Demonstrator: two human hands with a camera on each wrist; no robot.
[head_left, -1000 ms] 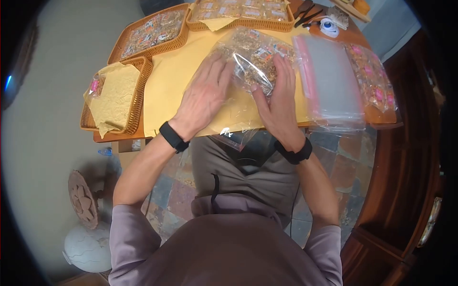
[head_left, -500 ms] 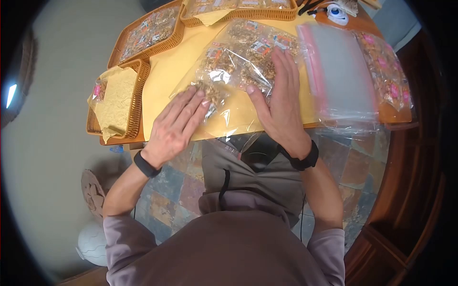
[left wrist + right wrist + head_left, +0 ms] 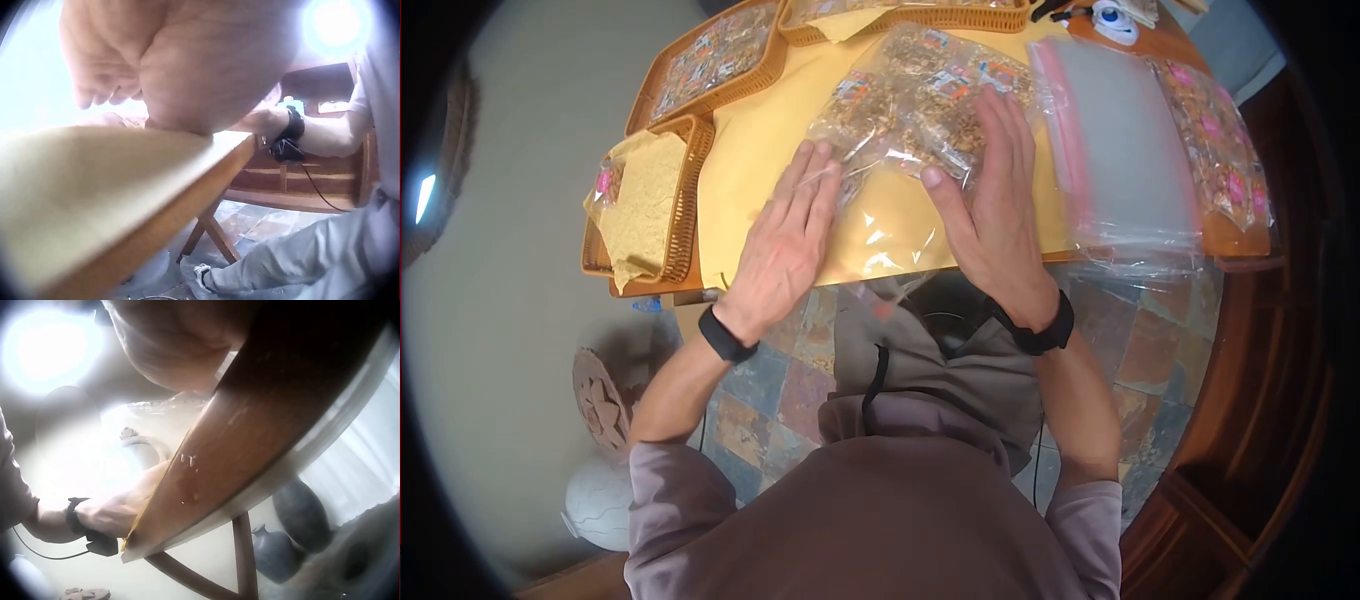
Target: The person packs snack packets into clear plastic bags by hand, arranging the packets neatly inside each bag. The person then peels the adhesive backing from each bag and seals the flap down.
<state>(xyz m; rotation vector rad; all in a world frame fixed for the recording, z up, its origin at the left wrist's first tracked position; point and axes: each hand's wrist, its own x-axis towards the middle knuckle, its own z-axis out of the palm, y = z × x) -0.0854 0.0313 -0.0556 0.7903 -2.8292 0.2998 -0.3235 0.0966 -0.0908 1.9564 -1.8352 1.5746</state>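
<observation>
A clear plastic bag (image 3: pixel 882 225) lies on the yellow cloth, with its loose end hanging over the table's front edge. Inside its far part sit several packets (image 3: pixel 945 88) of a brown, nutty-looking snack with orange and white labels. My left hand (image 3: pixel 785 240) lies along the bag's left side, its fingers straight and close together. On the opposite side, my right hand (image 3: pixel 1003 220) rests against the bag with straight fingers and the thumb spread toward the middle. In the left wrist view, the heel of the left hand (image 3: pixel 187 69) is at the tabletop.
Flat clear bags with pink edges (image 3: pixel 1115 150) lie to the right, beside pink-labelled packets (image 3: pixel 1215 140). Wicker baskets stand at the back and left, one lined with yellow paper (image 3: pixel 645 190). A white tape roll (image 3: pixel 1113 22) sits at the back right.
My left hand first drew back left to a packet near the bag's mouth, then moved up and right along the bag's side. That packet now lies farther in with the others.
</observation>
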